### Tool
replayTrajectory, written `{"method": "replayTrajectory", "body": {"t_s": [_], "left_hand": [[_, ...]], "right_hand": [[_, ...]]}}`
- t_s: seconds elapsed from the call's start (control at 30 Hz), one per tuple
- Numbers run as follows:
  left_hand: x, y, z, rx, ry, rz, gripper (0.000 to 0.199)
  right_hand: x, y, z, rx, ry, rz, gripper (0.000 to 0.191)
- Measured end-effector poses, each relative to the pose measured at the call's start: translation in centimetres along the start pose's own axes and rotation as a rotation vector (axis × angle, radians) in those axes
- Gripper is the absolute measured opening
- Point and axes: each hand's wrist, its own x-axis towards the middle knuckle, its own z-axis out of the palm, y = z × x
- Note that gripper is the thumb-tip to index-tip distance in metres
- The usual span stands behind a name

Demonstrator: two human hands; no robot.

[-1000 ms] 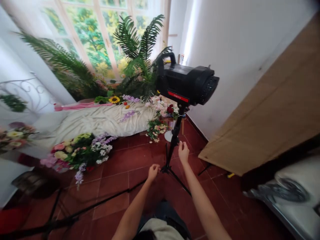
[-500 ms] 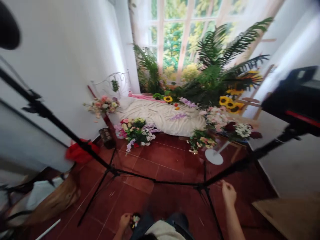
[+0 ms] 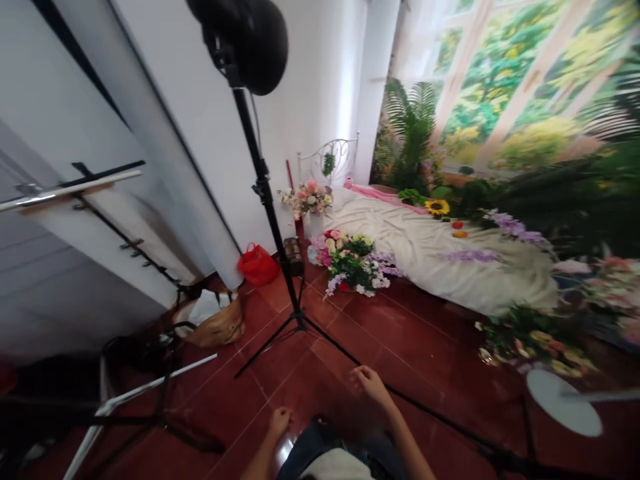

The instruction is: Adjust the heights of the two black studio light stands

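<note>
My right hand point(image 3: 369, 381) is held out over the tiled floor in front of me, its fingers loosely bent and apart, with nothing seen in it. A dark tripod leg point(image 3: 336, 341) runs along the floor beyond its fingertips. Lower and to the left, my left hand point(image 3: 281, 421) hangs beside my leg, fingers curled in and nothing visible in them. A small shiny patch shows just below it; I cannot make out what it is. Ahead stands a black light stand point(image 3: 267, 200) with a round lamp head point(image 3: 253, 43) on top.
A bed with a cream cover point(image 3: 430, 247) stands by a window backdrop point(image 3: 505, 87). Artificial flowers point(image 3: 355, 260) sit at its foot. Left are a red bag point(image 3: 258, 265), a woven bag point(image 3: 220, 325) and white poles point(image 3: 150, 385). A white round base point(image 3: 564, 402) lies right.
My view has swung left, so the bed and flowers sit further right. My right hand has come in from the far right toward the middle; the left is still low by my leg.
</note>
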Motion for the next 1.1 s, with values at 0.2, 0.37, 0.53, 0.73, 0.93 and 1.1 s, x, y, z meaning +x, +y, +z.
{"method": "replayTrajectory", "body": {"t_s": [0.2, 0.37, 0.53, 0.73, 0.93, 1.1], "left_hand": [[3.9, 5.0, -2.7, -0.256, -0.075, 0.137, 0.019], [8.6, 14.9, -4.6, -0.444, -0.030, 0.419, 0.027], [11.6, 30.6, -7.6, -0.591, 0.168, 0.723, 0.030], [12.8, 45.7, -8.6, -0.635, 0.177, 1.017, 0.039], [15.4, 49.4, -5.9, -0.586, 0.232, 0.825, 0.035], [16.8, 49.5, -4.7, -0.623, 0.372, 0.779, 0.031]], "right_hand": [[4.9, -5.6, 6.6, -0.071, -0.176, -0.097, 0.021], [12.3, -11.3, 10.4, -0.193, -0.304, -0.101, 0.017], [21.2, -19.2, 14.3, -0.292, -0.336, -0.103, 0.020], [30.0, -29.5, 19.4, -0.584, -0.339, -0.190, 0.049], [35.7, -32.3, 22.9, -0.839, -0.350, -0.335, 0.058], [37.6, -31.0, 23.1, -0.866, -0.395, -0.492, 0.036]]}}
